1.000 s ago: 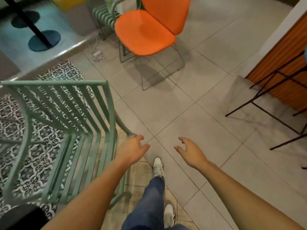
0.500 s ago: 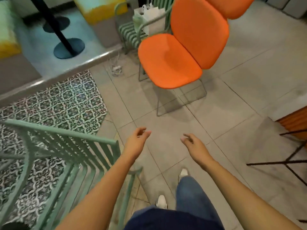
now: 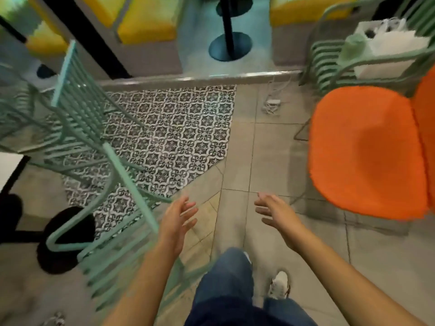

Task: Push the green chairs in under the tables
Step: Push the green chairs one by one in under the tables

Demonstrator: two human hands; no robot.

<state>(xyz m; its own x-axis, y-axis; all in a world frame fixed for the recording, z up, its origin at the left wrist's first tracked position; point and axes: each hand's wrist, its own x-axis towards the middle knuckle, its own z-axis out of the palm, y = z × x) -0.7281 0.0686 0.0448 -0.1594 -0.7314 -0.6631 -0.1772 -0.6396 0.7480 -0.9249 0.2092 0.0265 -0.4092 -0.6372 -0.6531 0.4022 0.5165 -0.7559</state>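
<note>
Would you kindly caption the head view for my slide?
Both open hands, left and right, hover empty beside a green slatted chair.

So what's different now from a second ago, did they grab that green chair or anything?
No grab. The view has swung left: the orange chair slid to the right edge, the patterned floor tiles came to the centre, and the green chair now stretches across the left. A second green chair shows at top right. Both the left hand and right hand stay open, holding nothing.

Even indoor light, heavy motion blur throughout, wide-angle bending at edges, soft floor shadows
</note>
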